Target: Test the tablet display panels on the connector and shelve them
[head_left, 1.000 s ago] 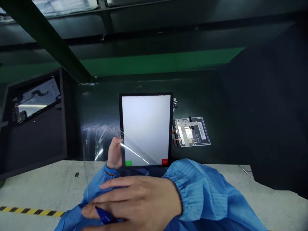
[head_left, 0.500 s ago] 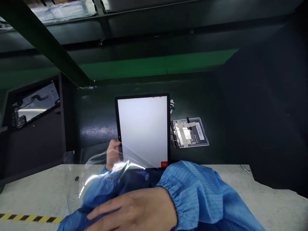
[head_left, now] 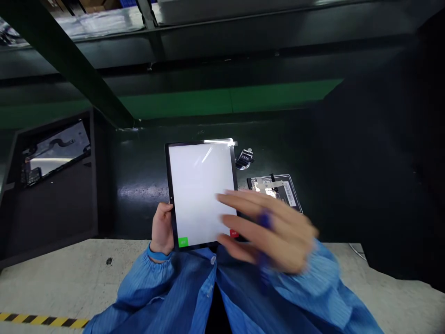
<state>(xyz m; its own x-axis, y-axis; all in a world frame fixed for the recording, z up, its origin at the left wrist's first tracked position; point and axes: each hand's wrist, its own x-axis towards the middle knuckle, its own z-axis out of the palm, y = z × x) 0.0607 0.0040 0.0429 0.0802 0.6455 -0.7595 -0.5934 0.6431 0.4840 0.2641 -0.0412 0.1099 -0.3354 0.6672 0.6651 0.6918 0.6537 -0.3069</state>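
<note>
A black-framed tablet [head_left: 203, 185] shows a white screen with a green box at its lower left and a red one at its lower right. My left hand [head_left: 162, 227] grips its left edge, thumb on the frame. Blurred by motion, my right hand [head_left: 271, 227] hovers over the tablet's lower right side with its fingers apart. Something dark blue and blurred shows by those fingers; whether they hold it is unclear. A battery-and-board assembly [head_left: 287, 188] lies right of the tablet, partly behind my right hand.
A small black part [head_left: 244, 157] lies on the dark bench [head_left: 139, 162] beside the tablet's upper right. At the left, a black tray [head_left: 52, 208] holds an opened device housing [head_left: 59, 146]. A green post [head_left: 79, 74] slants across the upper left.
My right hand has moved up and right, from the bottom of the view to the tablet's right side. The clear film at the lower left is gone from there; the green box is now visible.
</note>
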